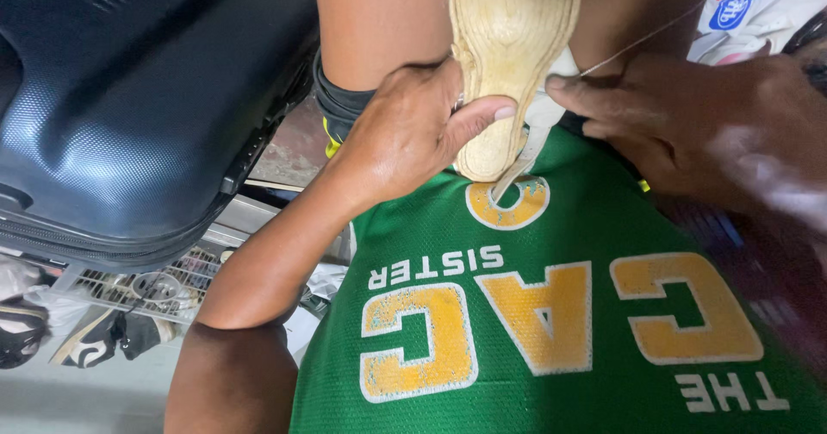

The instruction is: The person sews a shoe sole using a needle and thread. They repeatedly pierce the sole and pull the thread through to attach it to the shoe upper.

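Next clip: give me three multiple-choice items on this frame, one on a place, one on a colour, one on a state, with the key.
1. Where is the dark suitcase?
A. upper left of the view
B. on the shirt
C. under the right hand

2. What colour is the shirt?
A. red with white letters
B. green with yellow letters
C. plain black

3. How does the left hand hold the shoe sole?
A. open palm, apart from it
B. thumb and fingers clamped on its edge
C. fist beside it

Key: 1 A, it fills the upper left corner. 2 B, green cloth with yellow letters edged white. 3 B, the thumb presses across the sole's front; the right hand pinches a thread.
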Motion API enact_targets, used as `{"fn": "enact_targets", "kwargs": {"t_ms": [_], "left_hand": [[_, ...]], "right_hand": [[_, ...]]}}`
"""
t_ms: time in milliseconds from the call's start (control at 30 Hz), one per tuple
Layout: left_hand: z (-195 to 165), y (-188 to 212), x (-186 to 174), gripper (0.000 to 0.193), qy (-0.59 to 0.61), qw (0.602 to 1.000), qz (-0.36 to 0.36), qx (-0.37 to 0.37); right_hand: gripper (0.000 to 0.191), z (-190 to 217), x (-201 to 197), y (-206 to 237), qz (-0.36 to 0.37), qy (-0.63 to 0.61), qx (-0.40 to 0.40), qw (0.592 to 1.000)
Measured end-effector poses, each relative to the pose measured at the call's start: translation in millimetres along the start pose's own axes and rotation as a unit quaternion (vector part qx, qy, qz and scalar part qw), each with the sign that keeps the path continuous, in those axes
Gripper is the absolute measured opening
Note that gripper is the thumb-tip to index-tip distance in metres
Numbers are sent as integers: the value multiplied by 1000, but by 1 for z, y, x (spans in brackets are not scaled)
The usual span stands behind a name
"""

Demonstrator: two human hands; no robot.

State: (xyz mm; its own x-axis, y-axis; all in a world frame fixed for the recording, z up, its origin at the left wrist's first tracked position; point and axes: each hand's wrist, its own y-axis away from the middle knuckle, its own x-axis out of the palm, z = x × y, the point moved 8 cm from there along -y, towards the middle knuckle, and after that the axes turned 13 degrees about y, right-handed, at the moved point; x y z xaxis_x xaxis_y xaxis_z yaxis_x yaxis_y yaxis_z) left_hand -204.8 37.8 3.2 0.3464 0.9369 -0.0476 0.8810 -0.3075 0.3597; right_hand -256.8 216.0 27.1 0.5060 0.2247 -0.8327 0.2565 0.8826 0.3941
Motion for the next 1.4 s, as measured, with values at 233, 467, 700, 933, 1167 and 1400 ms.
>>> {"fn": "enact_targets", "kwargs": {"t_ms": [233, 467, 700, 933, 1167, 1400], "left_hand": [[4, -3, -1, 35, 15, 999, 21, -43], [1, -1, -3, 35, 164, 982, 30, -83], [9, 13, -6, 26, 182, 978, -30, -101], [2, 10, -5, 27, 153, 984, -11, -88], [-4, 6, -7, 26, 116, 989, 4, -87], [-8, 1, -10, 25, 62, 996, -3, -66]], "right_hand": [[49, -14, 26, -9, 82, -11, 20, 996], [45, -30, 7, -16, -57, -279, -4, 959], [51, -28, 10, -16, -9, -264, -12, 964], [51, -30, 20, -13, 24, -212, 16, 977], [48, -27, 13, -16, -21, -171, -37, 984], [52, -25, 19, -15, 46, -200, 9, 979]]}}
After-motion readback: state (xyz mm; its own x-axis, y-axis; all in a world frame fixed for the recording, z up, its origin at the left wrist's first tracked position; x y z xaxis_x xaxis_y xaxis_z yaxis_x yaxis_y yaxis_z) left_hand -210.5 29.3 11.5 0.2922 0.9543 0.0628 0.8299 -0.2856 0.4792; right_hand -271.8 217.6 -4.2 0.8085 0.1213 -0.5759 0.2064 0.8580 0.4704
